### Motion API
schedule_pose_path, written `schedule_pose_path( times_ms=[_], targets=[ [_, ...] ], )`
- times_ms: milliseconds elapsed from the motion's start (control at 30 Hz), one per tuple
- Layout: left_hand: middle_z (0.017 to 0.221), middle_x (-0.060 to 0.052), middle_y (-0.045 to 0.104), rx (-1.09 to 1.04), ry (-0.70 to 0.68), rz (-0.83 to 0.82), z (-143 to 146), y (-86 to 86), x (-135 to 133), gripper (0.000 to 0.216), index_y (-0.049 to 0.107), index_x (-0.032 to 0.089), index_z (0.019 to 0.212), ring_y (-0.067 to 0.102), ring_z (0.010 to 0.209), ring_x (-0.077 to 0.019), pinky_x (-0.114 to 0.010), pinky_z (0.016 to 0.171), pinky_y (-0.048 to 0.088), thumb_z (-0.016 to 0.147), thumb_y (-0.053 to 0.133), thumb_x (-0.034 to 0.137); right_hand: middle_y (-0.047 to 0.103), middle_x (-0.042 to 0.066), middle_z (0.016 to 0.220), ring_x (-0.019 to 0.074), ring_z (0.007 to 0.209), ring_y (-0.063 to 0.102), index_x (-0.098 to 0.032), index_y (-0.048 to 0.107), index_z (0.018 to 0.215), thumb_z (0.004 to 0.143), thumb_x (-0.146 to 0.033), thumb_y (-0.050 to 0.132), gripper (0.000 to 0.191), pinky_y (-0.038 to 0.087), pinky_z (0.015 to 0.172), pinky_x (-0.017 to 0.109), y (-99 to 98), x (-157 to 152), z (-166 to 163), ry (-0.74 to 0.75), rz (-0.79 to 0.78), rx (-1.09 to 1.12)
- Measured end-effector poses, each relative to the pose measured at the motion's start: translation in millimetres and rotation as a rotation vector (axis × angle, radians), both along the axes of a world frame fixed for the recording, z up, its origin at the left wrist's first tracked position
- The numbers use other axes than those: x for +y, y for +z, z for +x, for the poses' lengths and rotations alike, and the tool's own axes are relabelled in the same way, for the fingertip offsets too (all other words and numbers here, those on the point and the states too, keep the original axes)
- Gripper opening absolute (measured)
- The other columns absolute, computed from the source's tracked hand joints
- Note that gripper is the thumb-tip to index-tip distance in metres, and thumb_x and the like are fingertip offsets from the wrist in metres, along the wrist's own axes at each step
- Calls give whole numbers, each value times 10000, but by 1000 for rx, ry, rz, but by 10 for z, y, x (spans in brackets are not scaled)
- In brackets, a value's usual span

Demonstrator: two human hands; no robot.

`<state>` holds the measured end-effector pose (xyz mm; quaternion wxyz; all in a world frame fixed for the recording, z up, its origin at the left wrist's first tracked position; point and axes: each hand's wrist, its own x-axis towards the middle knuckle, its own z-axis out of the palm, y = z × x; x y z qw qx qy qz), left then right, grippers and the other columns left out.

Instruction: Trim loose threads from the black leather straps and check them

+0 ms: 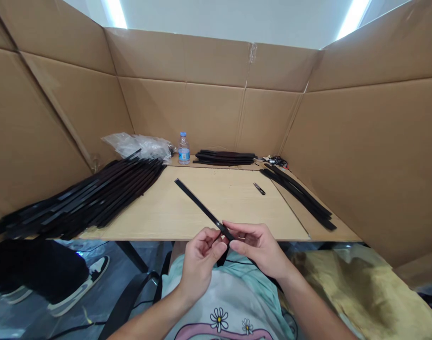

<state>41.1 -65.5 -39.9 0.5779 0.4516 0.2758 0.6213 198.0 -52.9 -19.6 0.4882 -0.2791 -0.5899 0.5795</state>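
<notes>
While the left hand (200, 264) and right hand (258, 248) pinch one end of a black strip (201, 208), its far end slants out over the wooden table (159, 222).

Thread snips (258, 189) lie to the strip's right. A heaped pile of black strips (95, 193) covers the table's left side, a stack of strips (224, 158) sits at the back beside a water bottle (183, 148) and plastic bag (138, 145), and a bundle of strips (297, 196) runs along the right. Cardboard walls (208, 113) rise behind and beside the table; the hands are just over its near edge.
</notes>
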Motion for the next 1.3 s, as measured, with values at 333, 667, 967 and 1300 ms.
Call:
schedule_pose_path(
  times_ms=[333, 667, 967, 1300],
  targets=[
    [645, -13, 612, 111, -42, -43, -14, 98, 0, 344, 607, 128, 704, 544, 597, -122, -214, 560, 439, 646, 810, 399, 723, 18, 754, 106, 577, 605, -149, 739, 896, 572, -163, 868, 349, 508, 423, 164, -15, 32, -86, 76, -113, 16],
    [516, 39, 533, 119, -138, -50, -111, 65, 89, 387, 493, 162, 641, 467, 461, -84, -194, 473, 328, 667, 799, 397, 721, -13, 643, 133, 419, 652, -226, 367, 824, 695, -289, 810, 466, 496, 350, 171, -56, -74, -98, 162, -195, 2],
    [501, 34, 568, 47, -223, -46, -126, 34, 125, 333, 479, 174, 677, 531, 443, -114, -218, 480, 354, 741, 754, 351, 699, 2, 593, 82, 355, 555, -220, 371, 807, 897, -513, 527, 344, 390, 332, 140, -36, -64, -145, 55, -109, -22],
    [562, 23, 557, 68, -166, -80, -90, -22, 107, 327, 507, 169, 676, 469, 507, -96, -216, 516, 334, 732, 762, 367, 601, -50, 472, 69, 297, 455, -217, 390, 757, 873, -568, 527, 395, 316, 295, 136, -52, -77, -178, -72, -151, -88]
  ],
)
